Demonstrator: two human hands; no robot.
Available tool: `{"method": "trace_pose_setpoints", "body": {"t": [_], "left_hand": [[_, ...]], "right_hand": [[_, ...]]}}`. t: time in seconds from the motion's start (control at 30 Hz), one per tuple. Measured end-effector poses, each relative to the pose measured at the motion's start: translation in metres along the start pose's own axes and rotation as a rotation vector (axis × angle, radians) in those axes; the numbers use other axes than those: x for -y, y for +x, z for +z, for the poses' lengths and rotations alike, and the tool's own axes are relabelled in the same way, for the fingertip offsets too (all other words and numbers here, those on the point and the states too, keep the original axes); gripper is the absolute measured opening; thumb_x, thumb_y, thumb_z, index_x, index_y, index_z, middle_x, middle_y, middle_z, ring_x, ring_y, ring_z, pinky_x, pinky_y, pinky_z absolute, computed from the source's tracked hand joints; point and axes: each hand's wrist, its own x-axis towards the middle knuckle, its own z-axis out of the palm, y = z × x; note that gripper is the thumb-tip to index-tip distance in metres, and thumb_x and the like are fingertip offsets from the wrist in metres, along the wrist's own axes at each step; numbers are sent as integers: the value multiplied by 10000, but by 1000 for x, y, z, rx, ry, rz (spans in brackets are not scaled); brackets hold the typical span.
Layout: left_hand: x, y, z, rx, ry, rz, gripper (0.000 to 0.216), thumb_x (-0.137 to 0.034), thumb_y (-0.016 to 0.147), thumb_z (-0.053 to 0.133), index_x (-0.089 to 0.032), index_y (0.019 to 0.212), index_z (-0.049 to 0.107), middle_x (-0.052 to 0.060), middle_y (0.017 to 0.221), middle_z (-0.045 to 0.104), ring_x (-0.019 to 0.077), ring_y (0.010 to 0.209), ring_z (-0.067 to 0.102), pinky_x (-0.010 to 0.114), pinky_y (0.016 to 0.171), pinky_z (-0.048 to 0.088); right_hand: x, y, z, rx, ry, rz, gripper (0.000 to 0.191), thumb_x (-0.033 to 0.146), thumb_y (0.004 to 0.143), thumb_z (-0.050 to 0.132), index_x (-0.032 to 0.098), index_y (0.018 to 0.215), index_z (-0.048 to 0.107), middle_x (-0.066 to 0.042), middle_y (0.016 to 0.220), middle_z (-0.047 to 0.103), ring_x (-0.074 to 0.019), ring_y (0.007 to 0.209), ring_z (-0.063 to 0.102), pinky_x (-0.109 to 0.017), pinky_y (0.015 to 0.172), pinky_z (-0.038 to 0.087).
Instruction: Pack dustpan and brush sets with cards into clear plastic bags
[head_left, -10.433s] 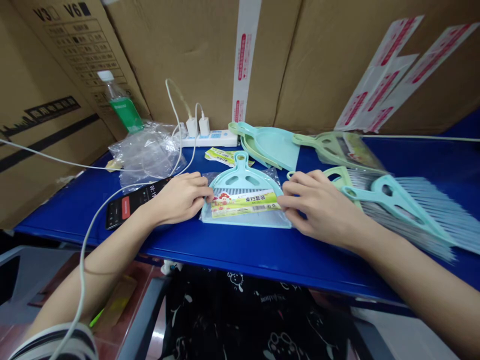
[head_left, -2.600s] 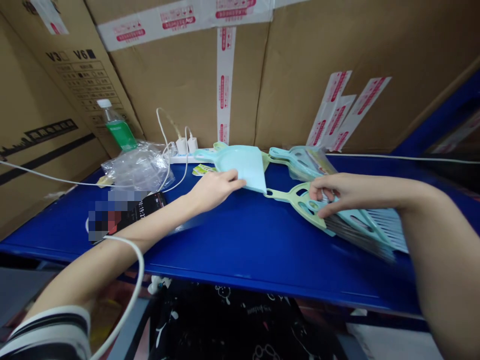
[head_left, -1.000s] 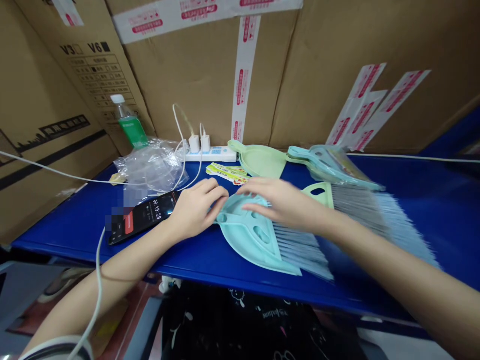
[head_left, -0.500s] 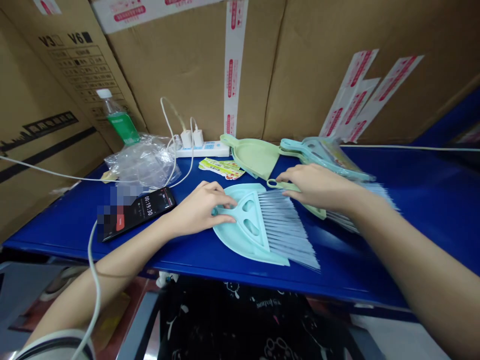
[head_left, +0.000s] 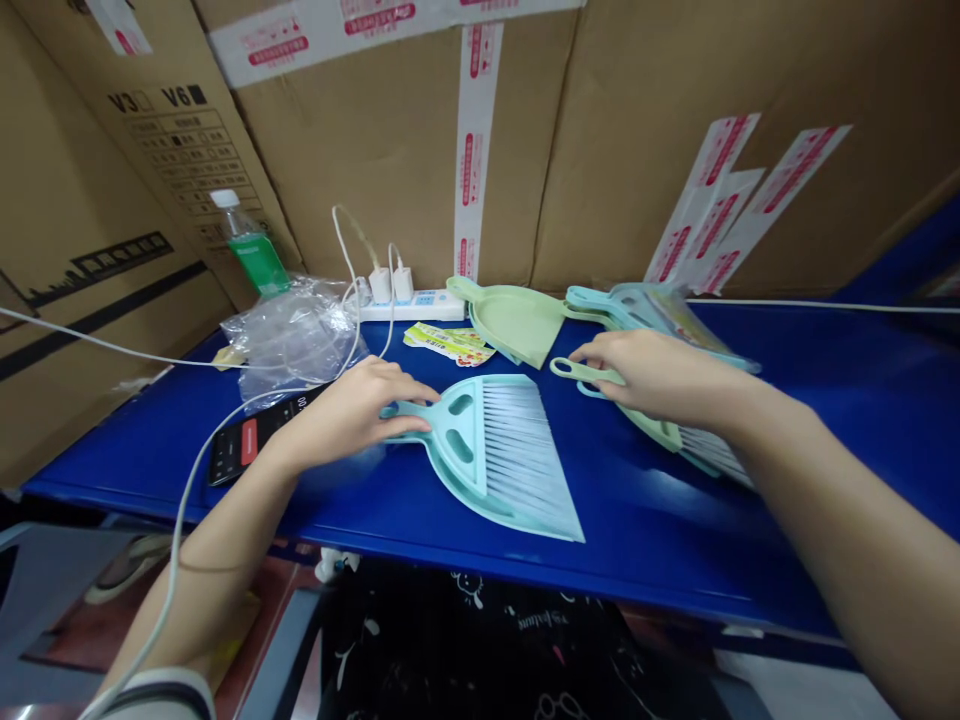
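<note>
My left hand (head_left: 382, 405) pinches the handle of a light blue hand brush (head_left: 469, 435), thumb on the near side. Its pale bristles lie over a matching blue dustpan (head_left: 495, 510), and both handles line up under my fingers. Over to the right, my right hand (head_left: 637, 375) is closed around the handle of a green hand brush (head_left: 592, 372). That brush's bristles (head_left: 716, 450) point right, partly covered by my wrist. A bit of blue handle shows beneath the green one. Behind them lies a green dustpan (head_left: 517, 318) with a blue edge under it.
A wrapped blue brush set (head_left: 660, 305) lies at the back right. Toward the left are a phone (head_left: 259, 432), a clear plastic bag (head_left: 289, 330), a green-labelled bottle (head_left: 255, 255) and a power strip (head_left: 427, 305) with white cables. Printed cards (head_left: 450, 343) lie mid-back; cardboard (head_left: 615, 130) stands behind.
My left hand has moved left with the blue brush, so its bristles now lie over the blue dustpan instead of past its edge. My right hand stays on the green brush.
</note>
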Motion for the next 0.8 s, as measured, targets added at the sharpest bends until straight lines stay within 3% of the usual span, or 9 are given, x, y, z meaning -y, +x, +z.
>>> {"method": "trace_pose_setpoints", "body": {"t": [0.3,0.43,0.67,0.8], "left_hand": [[-3,0,5,-26,28,37,254,-389,933,570,-193,983,723,44,904,732,154,780,635,310,758,442],[-6,-1,4,-19,25,36,235,-372,919,595,-188,987,723,43,901,717,156,791,629,301,739,442],[-6,-1,1,31,-26,-12,275,-403,922,575,-175,999,708,44,881,686,145,764,620,275,721,467],[-3,0,2,12,-20,-74,334,-406,967,466,-162,1027,687,57,907,674,157,801,625,276,732,480]], "right_hand": [[2,0,-1,70,-20,61,437,39,829,484,116,1227,646,-165,1158,683,-325,1074,637,-396,882,501],[2,-2,-3,97,10,65,437,21,833,467,71,1230,643,-201,1189,661,-346,1100,620,-405,895,489],[5,-4,-3,92,23,82,428,15,821,477,87,1195,670,-203,1145,680,-355,1061,640,-400,827,513],[-1,-3,1,68,17,89,413,35,798,503,137,1148,697,-163,1100,705,-328,1008,665,-385,789,531]]}}
